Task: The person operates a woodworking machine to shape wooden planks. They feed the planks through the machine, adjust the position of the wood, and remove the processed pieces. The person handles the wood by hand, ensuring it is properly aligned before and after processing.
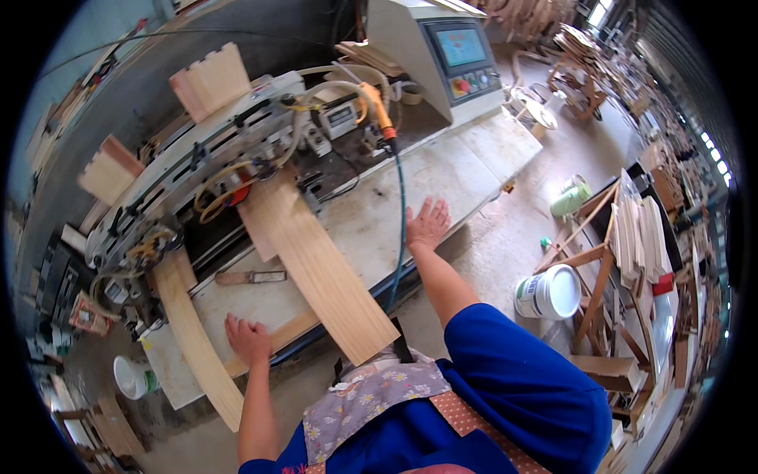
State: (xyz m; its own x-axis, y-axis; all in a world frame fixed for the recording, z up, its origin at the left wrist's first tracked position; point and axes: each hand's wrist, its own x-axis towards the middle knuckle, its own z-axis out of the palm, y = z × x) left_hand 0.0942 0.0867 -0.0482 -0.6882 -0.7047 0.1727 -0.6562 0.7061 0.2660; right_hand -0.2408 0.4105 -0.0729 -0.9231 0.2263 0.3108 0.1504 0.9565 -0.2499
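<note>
My right hand (429,224) lies flat with spread fingers on the white worktable (474,170) of a woodworking machine (205,146), just right of a dark green hose. My left hand (249,338) rests at the table's front edge, its fingers stretched out, beside a thin wood strip (294,325). Between my hands a wide pale board (328,280) runs from under the machine's clamps and juts past the edge towards my apron. A narrower board (197,336) projects left of my left hand. Further in lies a chisel-like tool with a wooden handle (233,278).
A control box with a screen (458,47) stands at the far right of the table. An orange air gun (379,114) hangs on the hose (400,205). White buckets (549,292) and stacked wood (632,237) stand on the floor at right; another bucket (134,378) is at left.
</note>
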